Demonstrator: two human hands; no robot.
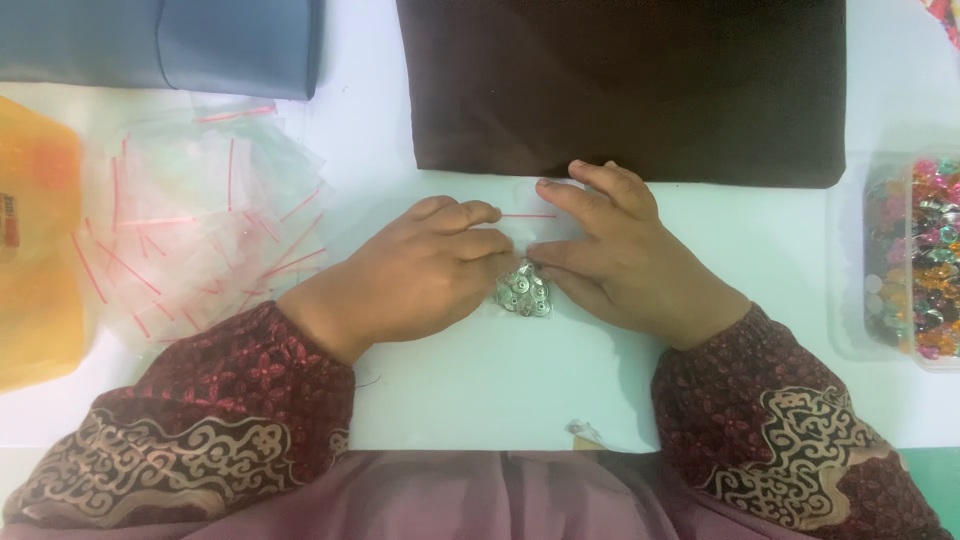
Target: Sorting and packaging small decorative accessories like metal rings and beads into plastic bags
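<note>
My left hand (410, 275) and my right hand (625, 260) meet at the middle of the white table (500, 390). Between their fingertips lies a small clear zip bag (525, 225) with a red strip at its top edge. Several small silvery ornaments (523, 290) sit inside its lower part. Both hands pinch and press the bag flat on the table; most of the bag is hidden under the fingers.
A heap of clear red-strip zip bags (200, 220) lies at left, beside an orange bag (35, 240). Folded dark brown cloth (630, 85) and blue-grey cloth (160, 45) lie at the back. A clear box of coloured beads (920, 260) stands at right.
</note>
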